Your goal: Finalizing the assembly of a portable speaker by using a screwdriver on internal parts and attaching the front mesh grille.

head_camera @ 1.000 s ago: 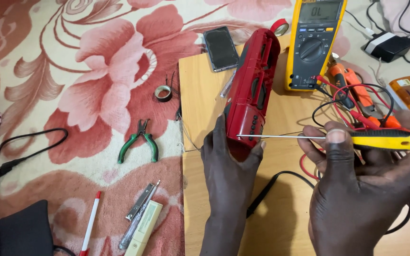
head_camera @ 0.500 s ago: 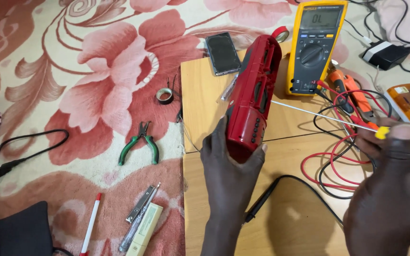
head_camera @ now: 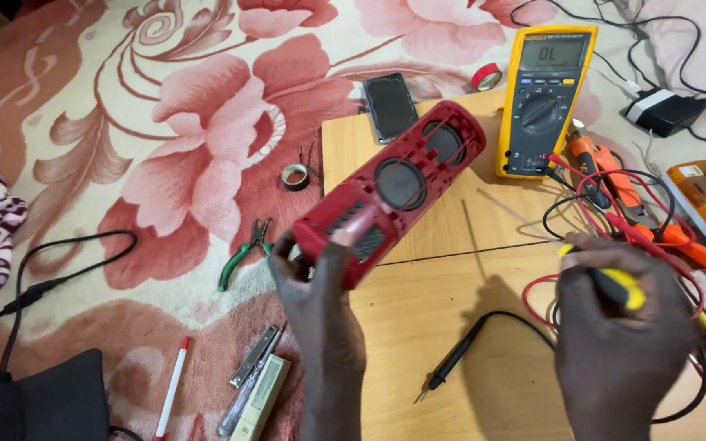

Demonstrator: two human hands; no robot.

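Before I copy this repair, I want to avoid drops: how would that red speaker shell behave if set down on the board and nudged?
The red speaker shell looks like a rounded cylinder, so it would probably roll sideways on the smooth wooden board. Open cutouts suggest a hollow, fairly light, stiff plastic body. The left hand grips one end only, so it may swing.

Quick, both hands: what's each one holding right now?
Left hand: closed on the red speaker casing.
Right hand: closed on the yellow-handled screwdriver.
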